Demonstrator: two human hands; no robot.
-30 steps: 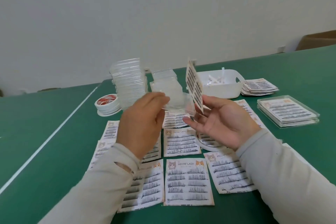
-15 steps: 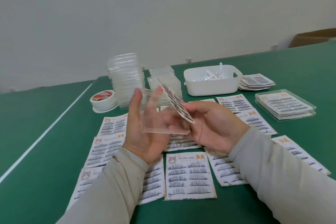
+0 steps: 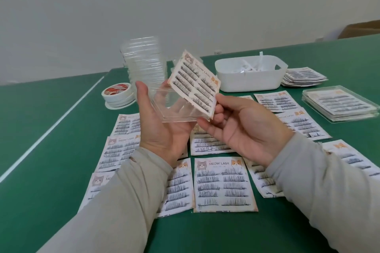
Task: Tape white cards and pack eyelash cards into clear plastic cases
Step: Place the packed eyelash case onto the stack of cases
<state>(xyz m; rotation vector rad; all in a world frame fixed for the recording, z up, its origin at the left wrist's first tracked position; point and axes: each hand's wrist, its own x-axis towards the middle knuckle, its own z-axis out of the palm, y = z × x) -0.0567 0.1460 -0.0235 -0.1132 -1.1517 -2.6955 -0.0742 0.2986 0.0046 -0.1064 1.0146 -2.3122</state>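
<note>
Both hands are up over the tabletop: left hand [image 3: 164, 129] cradles the open clear case [image 3: 176, 109], right hand [image 3: 244, 127] pinches the eyelash card [image 3: 195, 86], tilted, lower edge already at the case's right side.

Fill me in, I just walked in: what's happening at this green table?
A person is packing lash cards. The left hand holds an open clear case, and the right hand tilts an eyelash card into it, not yet seated. More cards lie below; filled cases sit to the right.
</note>
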